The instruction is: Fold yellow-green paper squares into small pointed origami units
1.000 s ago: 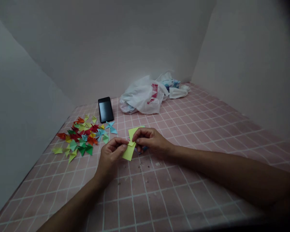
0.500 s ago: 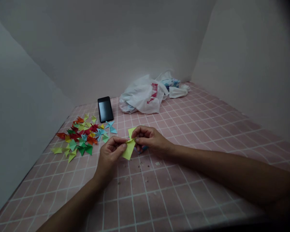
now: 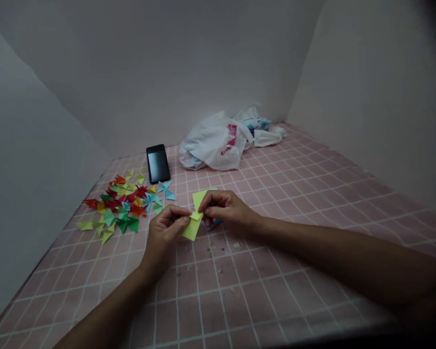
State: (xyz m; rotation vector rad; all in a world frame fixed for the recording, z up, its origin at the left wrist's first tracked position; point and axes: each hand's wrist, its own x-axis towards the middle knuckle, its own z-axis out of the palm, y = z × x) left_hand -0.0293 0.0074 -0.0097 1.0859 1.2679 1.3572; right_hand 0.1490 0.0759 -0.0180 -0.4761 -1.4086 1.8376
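Observation:
A small piece of yellow-green paper [image 3: 191, 230] with a fold across it is pinched between both hands, above the table. My left hand [image 3: 165, 233] grips its left edge between thumb and fingers. On the opposite side, my right hand [image 3: 223, 211] pinches the paper by the fold with thumb and forefinger. Behind and below the right hand lies more yellow-green paper [image 3: 200, 196], partly covered by the fingers. A bit of something blue [image 3: 215, 223] peeks out under that hand; I cannot make out what it is.
Several folded paper pieces [image 3: 122, 224] in red, orange, yellow, green and blue lie scattered at left. A black phone [image 3: 159, 165] rests behind them. Toward the back wall sits a white plastic bag [image 3: 214, 143], with crumpled bags beside it. Pink checked cloth [image 3: 294, 300] covers the table.
The fold in the paper now lies flatter, with a small flap showing. My right fingers have shifted slightly, and more yellow-green paper shows behind them. My left hand has barely moved.

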